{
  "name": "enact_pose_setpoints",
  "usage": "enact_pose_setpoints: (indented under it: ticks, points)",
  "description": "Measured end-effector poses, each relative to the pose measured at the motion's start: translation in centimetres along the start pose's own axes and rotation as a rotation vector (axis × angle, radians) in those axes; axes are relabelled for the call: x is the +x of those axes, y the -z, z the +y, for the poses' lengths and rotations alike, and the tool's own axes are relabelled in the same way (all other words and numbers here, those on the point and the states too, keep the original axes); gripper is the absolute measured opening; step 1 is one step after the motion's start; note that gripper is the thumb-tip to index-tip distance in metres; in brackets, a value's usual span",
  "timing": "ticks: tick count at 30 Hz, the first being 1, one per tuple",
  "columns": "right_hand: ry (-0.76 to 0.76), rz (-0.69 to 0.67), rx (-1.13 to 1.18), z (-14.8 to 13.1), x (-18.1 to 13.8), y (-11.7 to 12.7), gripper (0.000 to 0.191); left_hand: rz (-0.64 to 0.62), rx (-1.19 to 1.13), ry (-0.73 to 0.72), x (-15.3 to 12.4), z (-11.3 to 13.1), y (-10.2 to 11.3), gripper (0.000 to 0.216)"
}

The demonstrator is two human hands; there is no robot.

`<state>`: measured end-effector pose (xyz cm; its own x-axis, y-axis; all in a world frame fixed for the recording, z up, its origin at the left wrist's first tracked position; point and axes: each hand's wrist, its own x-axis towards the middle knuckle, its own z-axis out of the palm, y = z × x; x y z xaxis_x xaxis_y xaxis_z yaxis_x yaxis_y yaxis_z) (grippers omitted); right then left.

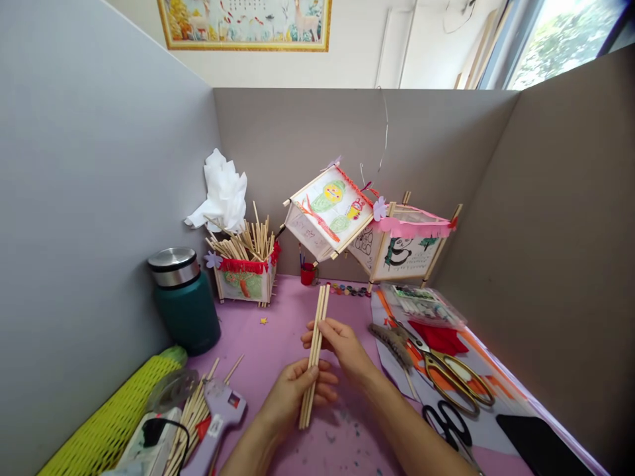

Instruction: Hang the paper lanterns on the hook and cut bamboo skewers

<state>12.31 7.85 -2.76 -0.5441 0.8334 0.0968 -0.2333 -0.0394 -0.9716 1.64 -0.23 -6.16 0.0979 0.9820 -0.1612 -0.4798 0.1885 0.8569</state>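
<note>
A small bundle of pale wooden sticks (317,344) stands tilted over the purple table, held between both hands. My left hand (297,390) grips its lower part, thumb on the front and fingers behind. Higher up, my right hand (342,344) pinches the same sticks between thumb and fingers. To the left of my left hand lies a lilac glue gun (218,416), with more loose wooden sticks (186,423) beside it. Right of my right hand are gold-handled scissors (451,377) and a smaller black-handled pair (449,426).
At the back stand a stick-filled paper box (243,284), a tilted paper lantern (330,211) and a panda lantern (411,254). A teal flask (186,311) and a yellow-green mesh (104,416) are left. A plastic case (421,305) and black phone-like slab (540,443) lie right. Grey partitions (297,132) surround the table.
</note>
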Motion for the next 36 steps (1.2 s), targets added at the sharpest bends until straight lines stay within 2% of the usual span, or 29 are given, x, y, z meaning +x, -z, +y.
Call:
enact_pose_setpoints:
  ticks: [8, 15, 21, 25, 28, 36]
  points:
    - [-0.073, -0.086, 0.159, 1.0, 0.3, 0.7, 0.035, -0.101, -0.173, 0.076, -0.2, 0.1, 0.1, 0.036]
    - [-0.079, -0.024, 0.091, 1.2, 0.5, 0.9, 0.037, -0.131, -0.206, 0.112, -0.3, 0.0, 0.3, 0.039]
    - [-0.036, 0.048, -0.092, 1.0, 0.6, 1.0, 0.032, -0.111, -0.236, 0.158, 0.0, 0.1, 0.4, 0.042]
    - [-0.006, 0.095, -0.159, 1.0, 0.8, 1.2, 0.031, -0.086, -0.153, 0.087, -0.1, 0.1, 0.2, 0.039]
    - [0.0, 0.11, -0.204, 0.9, 0.9, 1.3, 0.032, -0.056, -0.099, 0.043, -0.2, 0.0, 0.0, 0.035]
    - [0.007, 0.104, -0.273, 1.1, 1.0, 1.5, 0.031, 0.04, -0.073, 0.058, 0.0, 0.2, -0.2, 0.026]
